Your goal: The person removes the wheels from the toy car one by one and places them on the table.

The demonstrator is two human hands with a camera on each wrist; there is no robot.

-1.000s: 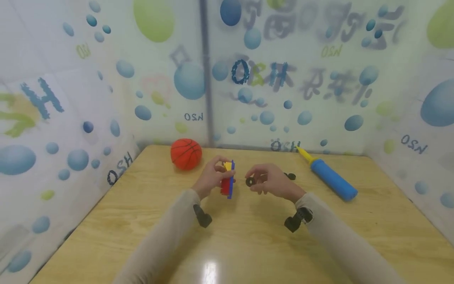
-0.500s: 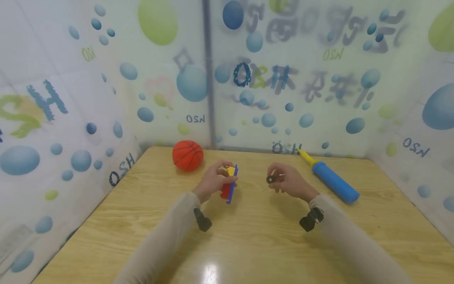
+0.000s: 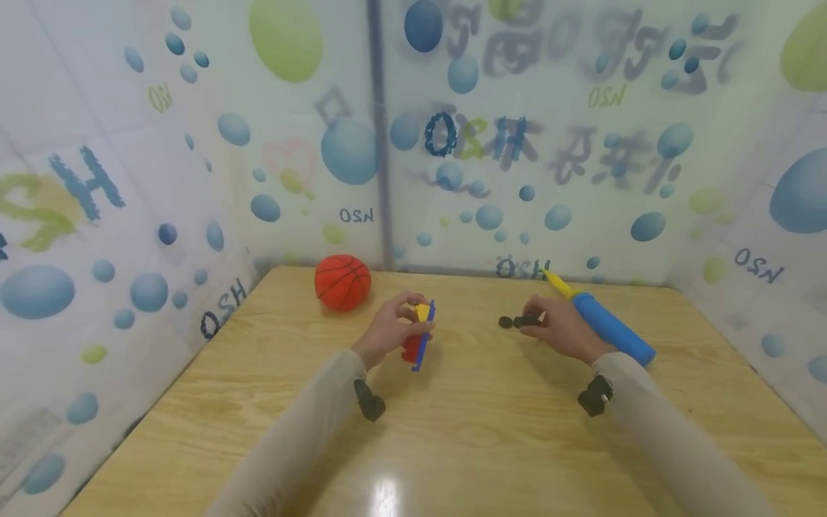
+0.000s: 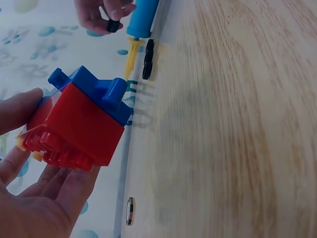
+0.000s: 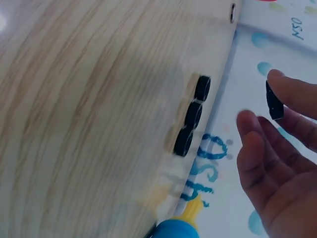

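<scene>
- Right hand [image 3: 563,330] has swung from the block toy [image 3: 418,334] toward the pump [image 3: 607,327]; grip pinching one black wheel [image 5: 274,101]
- Left hand [image 3: 388,332] grips the toy; no wheel looks fitted, three [image 5: 192,115] lie on the desk [image 3: 452,431]

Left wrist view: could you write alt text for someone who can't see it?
A left hand holds a red and blue toy block piece above a wooden table. Farther off, another hand pinches a small black wheel beside a blue pump.
</scene>
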